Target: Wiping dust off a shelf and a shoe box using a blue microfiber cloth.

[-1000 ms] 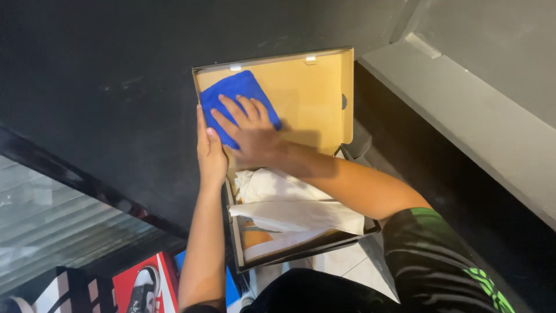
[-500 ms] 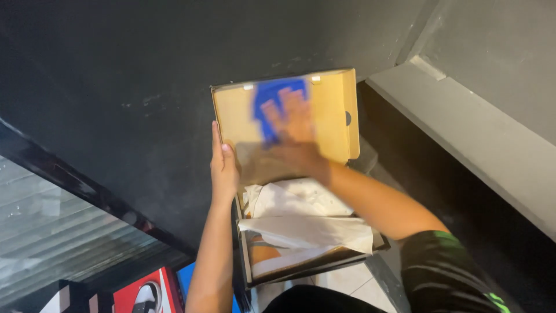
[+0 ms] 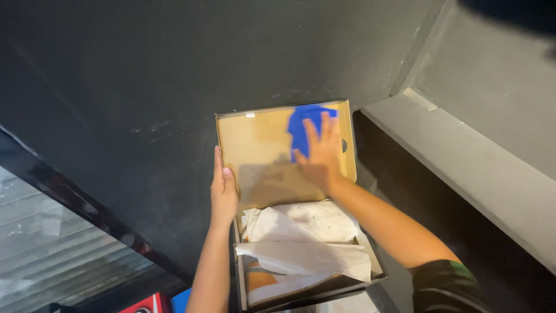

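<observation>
Pressing flat, the right hand (image 3: pixel 320 157) pushes a blue cloth (image 3: pixel 302 127) against the box lid (image 3: pixel 260 145); the left hand (image 3: pixel 223 188) grips the lid's edge.

A dark, matte wall (image 3: pixel 145 87) is filling most of the view, showing faint scuffs and pale specks. To the right, a grey ledge (image 3: pixel 463 156) is running diagonally along a lighter grey wall (image 3: pixel 498 64), with a deep shadow lying beneath it. At the lower left, a dark frame (image 3: pixel 69 203) is slanting across, bordering a grey slatted surface (image 3: pixel 52 255) that is catching dim light. The light overall is staying low and soft.
</observation>
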